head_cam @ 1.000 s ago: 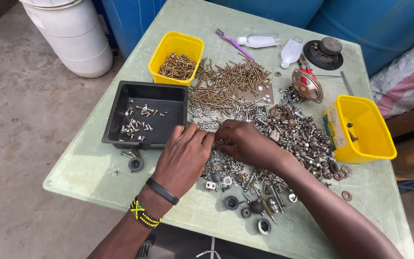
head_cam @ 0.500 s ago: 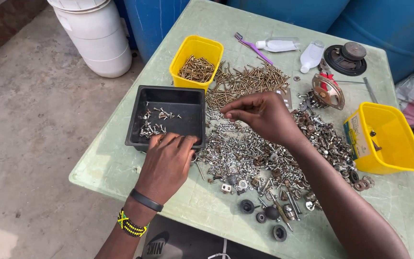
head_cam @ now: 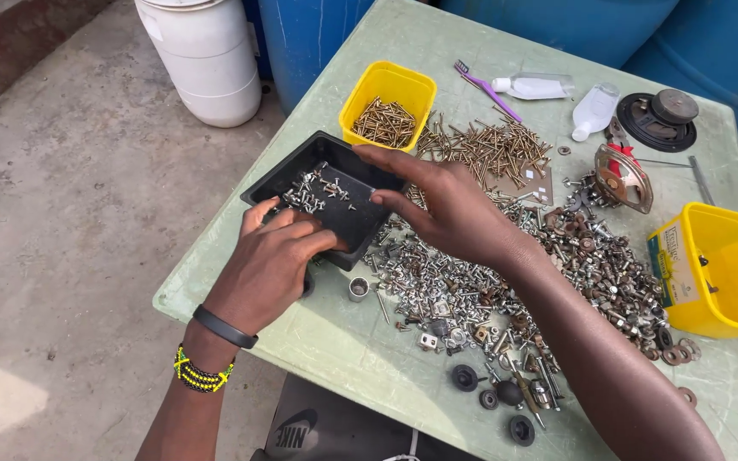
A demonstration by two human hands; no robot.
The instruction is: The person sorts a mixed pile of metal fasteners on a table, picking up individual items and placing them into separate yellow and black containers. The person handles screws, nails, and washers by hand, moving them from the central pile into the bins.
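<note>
A black plastic tray (head_cam: 348, 218) sits at the left of a pale green table (head_cam: 369, 350), with a small cluster of silver screws (head_cam: 309, 192) inside. My left hand (head_cam: 271, 265) rests at the tray's near edge, fingers curled over the rim. My right hand (head_cam: 446, 205) reaches over the tray's right side. Its thumb and forefinger are slightly apart above the tray floor, with nothing visible between them. A wide heap of silver screws and nuts (head_cam: 454, 290) lies under and beside my right forearm.
A yellow bin (head_cam: 386, 85) of brass screws stands behind the tray, with loose brass screws (head_cam: 489, 149) beside it. Rusty washers (head_cam: 591, 248), a second yellow bin (head_cam: 728, 282), a speaker (head_cam: 659, 115), a purple toothbrush (head_cam: 484, 85) and two bottles are on the table. A white drum (head_cam: 207, 55) and blue barrels (head_cam: 318, 34) stand behind.
My right hand has moved left from the silver heap to over the black tray. My left hand has shifted from the table beside the tray onto its near rim.
</note>
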